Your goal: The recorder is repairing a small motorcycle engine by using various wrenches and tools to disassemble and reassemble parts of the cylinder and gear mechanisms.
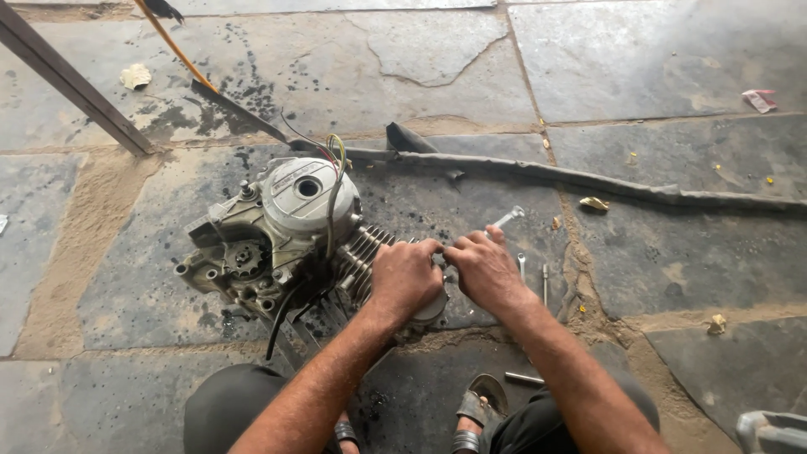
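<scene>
Engine (pixel 286 235) lies on its side on the stone floor (pixel 672 252), finned cylinder pointing right toward us, our left hand (pixel 405 277) clamped on its head, right hand (pixel 486 271) beside it gripping a spanner (pixel 507 218).

Head camera looks steeply down, close over the stone floor (pixel 656 252) ahead.

Oil-stained stone slab floor (pixel 672 59), daylit
</scene>
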